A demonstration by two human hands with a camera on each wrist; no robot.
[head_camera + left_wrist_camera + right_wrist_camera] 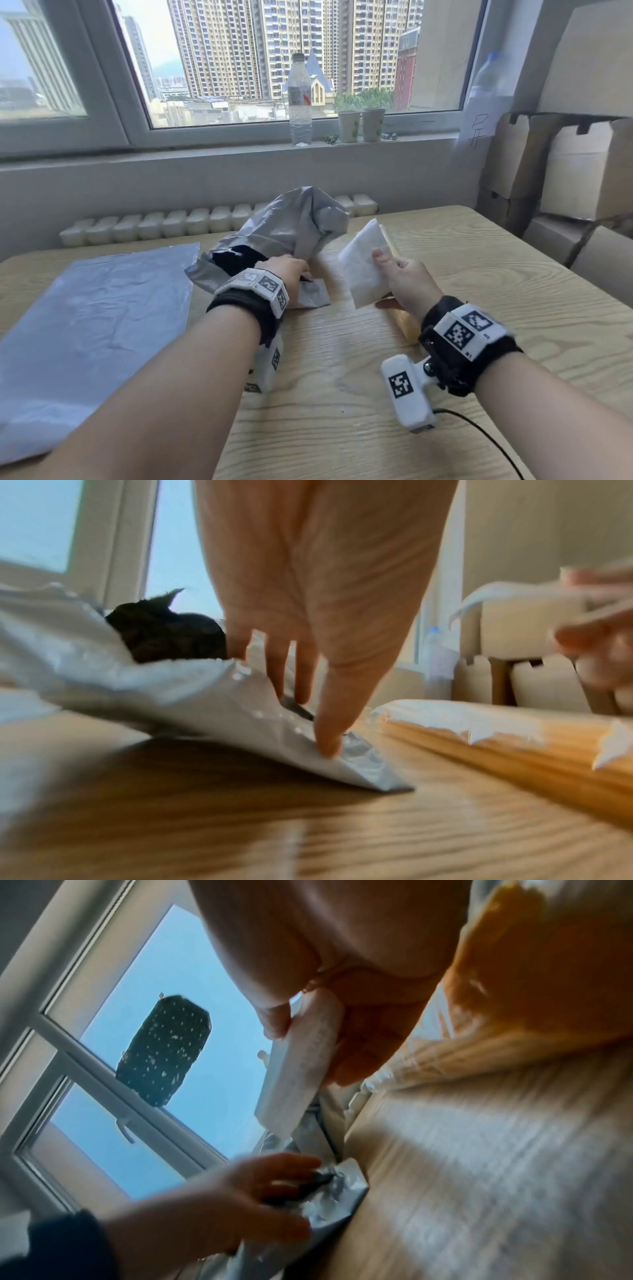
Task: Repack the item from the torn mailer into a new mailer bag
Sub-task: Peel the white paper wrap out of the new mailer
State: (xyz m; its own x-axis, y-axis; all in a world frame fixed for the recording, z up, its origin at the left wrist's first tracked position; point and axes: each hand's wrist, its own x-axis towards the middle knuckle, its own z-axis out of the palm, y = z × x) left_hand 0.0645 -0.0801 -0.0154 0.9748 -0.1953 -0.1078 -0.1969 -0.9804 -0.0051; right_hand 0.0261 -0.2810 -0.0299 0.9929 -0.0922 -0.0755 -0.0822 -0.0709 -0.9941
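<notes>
The torn grey mailer (291,226) lies crumpled at the table's middle, its dark inside showing through the tear. My left hand (294,270) pinches its near corner (356,761), thumb on top. To the right, my right hand (394,270) grips a flat white packet (363,270) between thumb and fingers (274,1023), lifted clear of the mailer. Under that hand a long yellow pack with torn white wrap (514,739) lies on the table. The new mailer (96,325) lies flat and pale blue-grey at the left.
The wooden table (513,274) ends at a radiator (205,219) under the window. A water bottle (300,102) and two paper cups (359,125) stand on the sill. Cardboard boxes (565,171) are stacked at the right. A cable (479,431) trails from my right wrist.
</notes>
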